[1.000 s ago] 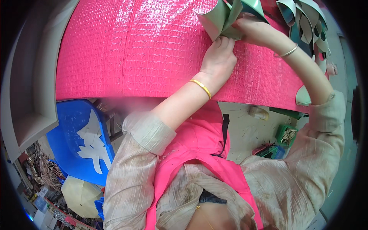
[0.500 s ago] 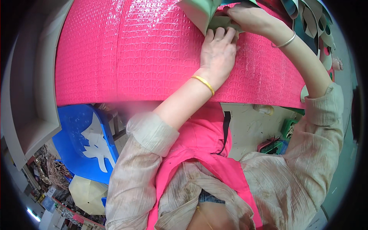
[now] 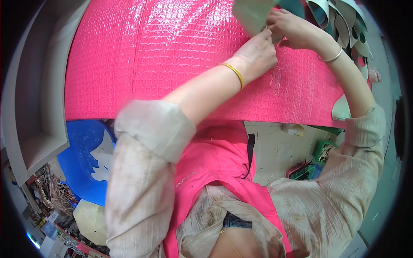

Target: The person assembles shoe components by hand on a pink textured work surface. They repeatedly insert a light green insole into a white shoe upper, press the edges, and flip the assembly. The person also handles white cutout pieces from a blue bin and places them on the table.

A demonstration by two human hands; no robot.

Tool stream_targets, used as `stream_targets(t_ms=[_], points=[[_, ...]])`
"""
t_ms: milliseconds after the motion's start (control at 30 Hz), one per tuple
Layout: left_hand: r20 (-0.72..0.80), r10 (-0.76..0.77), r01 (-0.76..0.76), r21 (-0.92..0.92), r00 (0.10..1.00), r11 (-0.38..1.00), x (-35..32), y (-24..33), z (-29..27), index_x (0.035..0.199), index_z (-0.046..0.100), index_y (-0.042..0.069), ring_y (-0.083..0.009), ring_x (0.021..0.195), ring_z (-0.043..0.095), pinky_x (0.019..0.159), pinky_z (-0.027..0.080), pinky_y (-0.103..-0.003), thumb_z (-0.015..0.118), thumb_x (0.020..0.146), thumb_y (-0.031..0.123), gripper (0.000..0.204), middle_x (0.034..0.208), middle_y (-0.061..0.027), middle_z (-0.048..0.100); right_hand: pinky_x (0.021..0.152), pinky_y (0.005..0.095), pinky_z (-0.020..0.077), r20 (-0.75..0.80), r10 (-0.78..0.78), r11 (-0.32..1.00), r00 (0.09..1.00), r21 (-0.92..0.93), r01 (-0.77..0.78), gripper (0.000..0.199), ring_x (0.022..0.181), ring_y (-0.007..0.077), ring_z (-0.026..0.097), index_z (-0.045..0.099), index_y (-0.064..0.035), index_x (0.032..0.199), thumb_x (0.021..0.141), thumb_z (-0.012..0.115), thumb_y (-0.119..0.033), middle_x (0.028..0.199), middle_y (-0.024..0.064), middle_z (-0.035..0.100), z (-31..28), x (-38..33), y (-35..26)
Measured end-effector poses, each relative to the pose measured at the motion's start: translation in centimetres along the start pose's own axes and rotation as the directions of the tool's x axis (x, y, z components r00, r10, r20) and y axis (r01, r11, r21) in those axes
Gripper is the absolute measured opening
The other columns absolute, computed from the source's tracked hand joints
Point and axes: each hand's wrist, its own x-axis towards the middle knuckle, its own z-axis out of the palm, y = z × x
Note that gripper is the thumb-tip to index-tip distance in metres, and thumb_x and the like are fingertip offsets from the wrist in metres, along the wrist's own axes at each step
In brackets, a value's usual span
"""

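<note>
Near the far edge of the pink covered table, a pale green flexible sheet [image 3: 254,16] with a darker teal part stands curved up off the surface. My left hand [image 3: 258,52], with a yellow bangle at the wrist, is closed at the sheet's lower corner, fingertips pinched together. Right beside it, my right hand [image 3: 294,29], wearing a silver bangle, has its fingers bent round the sheet's right side. The two hands nearly touch. My fingers hide exactly how the sheet's edges meet there.
The quilted pink table cover [image 3: 172,64] spreads under my arms. Several curled green sheets [image 3: 344,21] hang at the far right. One pale piece [image 3: 341,108] lies at the right front edge. A blue chair [image 3: 81,159] with white scraps stands at left, below a grey shelf [image 3: 32,94].
Both hands and the pale green sheet have shifted right. My left hand has gone from resting with fingers spread on the sheet to a closed pinch near my right hand.
</note>
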Motion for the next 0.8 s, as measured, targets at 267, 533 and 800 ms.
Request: stream_targets(t_ms=[267,533,800], points=[[0.249,0.188,-0.208,0.056,0.950,0.977,-11.1,-1.4,-4.1,0.058,0.062,0.011,-0.0162,0.083,0.050,0.076,0.036,-0.026,0.055,0.065,0.015,0.010,0.077,-0.0049,0.057,0.078,0.0322,0.0446,0.281,0.238,0.651,0.930,0.664,-0.367,0.040,0.089,0.0252,0.058,0.054,-0.0131,0.116,0.077,0.061,-0.020,0.101,0.0149,0.060,-1.5,5.0,-4.8],[-0.050,-0.330,0.317,-0.183,0.942,0.931,-13.5,1.1,-2.2,0.095,0.057,0.002,-0.0194,0.086,0.047,0.079,0.038,-0.031,0.059,0.070,0.017,0.029,0.089,-0.0074,0.049,0.075,0.0352,0.0469,0.162,0.416,0.605,0.895,0.685,-0.405,0.031,0.085,0.0278,0.058,0.057,-0.0033,0.104,0.075,0.062,-0.013,0.092,0.0172,0.060,0.2,8.8,-7.1],[-0.018,-0.478,0.447,-0.324,0.878,0.834,-12.0,2.1,-2.0,0.106,0.054,0.001,-0.0202,0.088,0.047,0.083,0.038,-0.033,0.059,0.073,0.017,0.037,0.094,-0.0076,0.049,0.071,0.0361,0.0485,0.026,0.171,0.892,0.985,0.421,-0.166,0.029,0.081,0.0297,0.060,0.058,-0.0035,0.100,0.073,0.062,-0.012,0.087,0.0179,0.061,-0.9,8.8,-6.8]])
